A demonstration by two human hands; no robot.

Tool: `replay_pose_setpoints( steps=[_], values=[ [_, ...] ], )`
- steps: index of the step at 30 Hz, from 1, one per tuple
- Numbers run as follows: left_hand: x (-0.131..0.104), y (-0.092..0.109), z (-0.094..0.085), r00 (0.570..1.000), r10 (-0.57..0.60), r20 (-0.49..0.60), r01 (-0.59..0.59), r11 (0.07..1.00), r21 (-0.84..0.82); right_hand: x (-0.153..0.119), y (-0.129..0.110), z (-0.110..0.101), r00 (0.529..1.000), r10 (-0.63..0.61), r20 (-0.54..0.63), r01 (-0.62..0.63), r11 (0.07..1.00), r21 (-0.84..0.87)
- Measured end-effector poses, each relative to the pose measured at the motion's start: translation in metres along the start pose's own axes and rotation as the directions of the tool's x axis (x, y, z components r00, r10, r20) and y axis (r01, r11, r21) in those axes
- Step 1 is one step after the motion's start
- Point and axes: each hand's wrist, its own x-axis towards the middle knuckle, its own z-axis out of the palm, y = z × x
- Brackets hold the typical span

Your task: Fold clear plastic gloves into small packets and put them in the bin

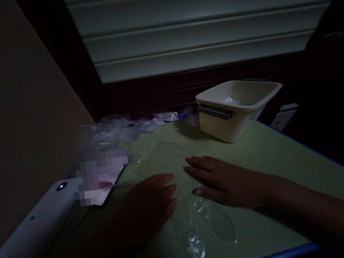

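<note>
A thin clear plastic bag (160, 155) lies spread on the green tabletop (268, 222). Two long rounded strips, like handles, stretch from it towards me; both are crinkled and shiny. My left hand (156, 199) rests over the bag's left side, fingers stretched out and pointing right. From the right, my right hand (215, 178) lies flat on the plastic with its fingers spread. Neither hand grips anything. The fingertips of the two hands are a small gap apart, and the dim light hides much of my left forearm.
A cream plastic bin (219, 128) with grey handles stands at the back right, some clear plastic inside. Crumpled clear plastic (111, 131) is heaped along the back left edge. A blurred-out packet (102, 177) and a white device (35, 229) lie at the left by the wall.
</note>
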Motion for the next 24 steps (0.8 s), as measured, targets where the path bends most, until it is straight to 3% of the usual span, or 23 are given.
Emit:
replay_pose_setpoints(
  steps=[4,10,14,19,24],
  values=[
    [0.003,0.003,-0.001,0.994,0.099,0.056,-0.097,0.995,-0.026,-0.001,0.011,0.001,0.999,0.048,-0.023,-0.048,0.999,-0.001],
    [0.005,0.004,-0.002,0.993,0.043,0.110,-0.036,0.998,-0.058,-0.005,0.022,0.003,0.993,0.112,-0.048,-0.113,0.993,-0.022],
    [0.008,0.003,-0.003,0.993,0.052,0.110,-0.047,0.998,-0.050,-0.005,0.023,0.003,0.992,0.092,-0.085,-0.096,0.994,-0.043],
    [0.011,0.006,-0.006,0.993,0.103,0.055,-0.101,0.994,-0.052,0.000,0.007,-0.012,0.990,-0.018,-0.143,0.024,0.999,0.045],
    [0.013,0.008,-0.004,0.994,0.072,0.087,-0.070,0.997,-0.026,-0.001,-0.022,-0.022,0.977,-0.154,-0.149,0.187,0.953,0.240]
  ],
)
